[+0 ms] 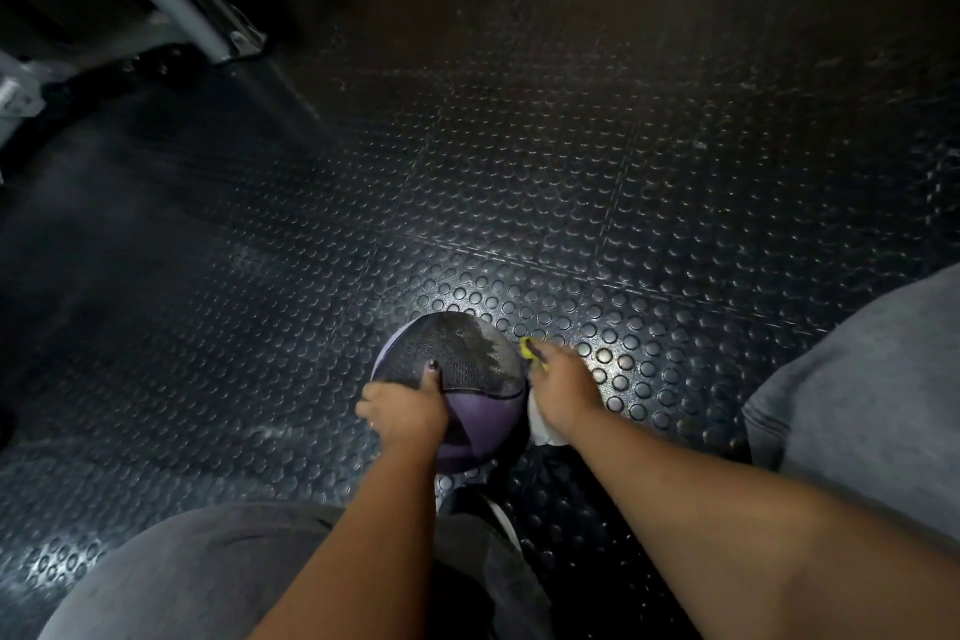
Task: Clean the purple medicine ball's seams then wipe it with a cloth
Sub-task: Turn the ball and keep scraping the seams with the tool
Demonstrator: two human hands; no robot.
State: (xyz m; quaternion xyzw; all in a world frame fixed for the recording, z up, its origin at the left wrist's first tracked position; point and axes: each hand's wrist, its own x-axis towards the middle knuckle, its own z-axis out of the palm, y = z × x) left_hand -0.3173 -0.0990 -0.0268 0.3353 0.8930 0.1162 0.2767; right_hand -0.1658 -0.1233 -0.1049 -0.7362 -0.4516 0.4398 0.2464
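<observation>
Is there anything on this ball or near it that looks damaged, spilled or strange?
Yes. On the medicine ball, the dark textured panel has a pale grey, ragged blotch along its edge near the right hand. It breaks the even surface; whether dust, wear or wetness, I cannot tell.

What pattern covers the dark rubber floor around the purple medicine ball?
Raised round studs all over the dark rubber floor; head view.

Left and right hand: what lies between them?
The purple medicine ball, head view: left hand holds it, right hand beside it grips a yellow tool.
</observation>
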